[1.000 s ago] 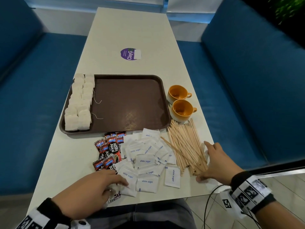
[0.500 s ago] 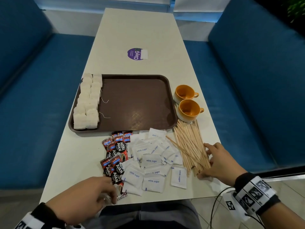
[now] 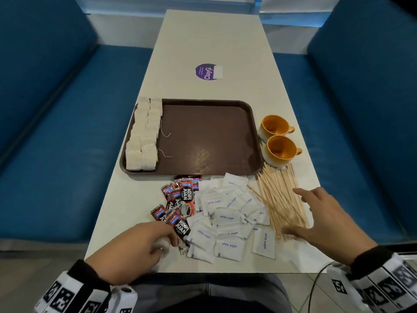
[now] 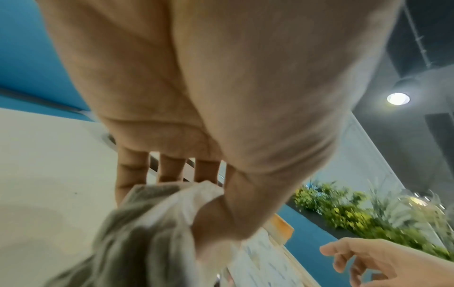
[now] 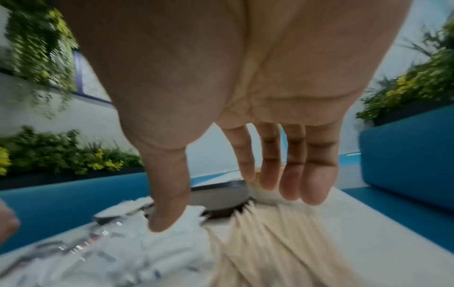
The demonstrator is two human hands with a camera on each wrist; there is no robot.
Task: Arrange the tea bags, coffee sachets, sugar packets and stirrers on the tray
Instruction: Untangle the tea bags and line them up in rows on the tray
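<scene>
Head view: left hand (image 3: 133,247) pinching a white tea bag (image 3: 163,244); right hand (image 3: 325,219) spread, fingers relaxed, over the stirrers (image 3: 279,197).

Sachets (image 3: 180,204) read "KOPI JUAN", packets (image 3: 226,219) "white sugar", all on the surface (image 3: 126,211) just before the tray (image 3: 207,136), which bears two rows of tea bags (image 3: 144,134); a purple sticker (image 3: 208,71) reads "ClayG". Since a second ago the left hand has lifted its tea bag from the pile's edge.

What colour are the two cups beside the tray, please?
The two cups are orange inside, with cream lower outsides; the head view shows this best.
</scene>
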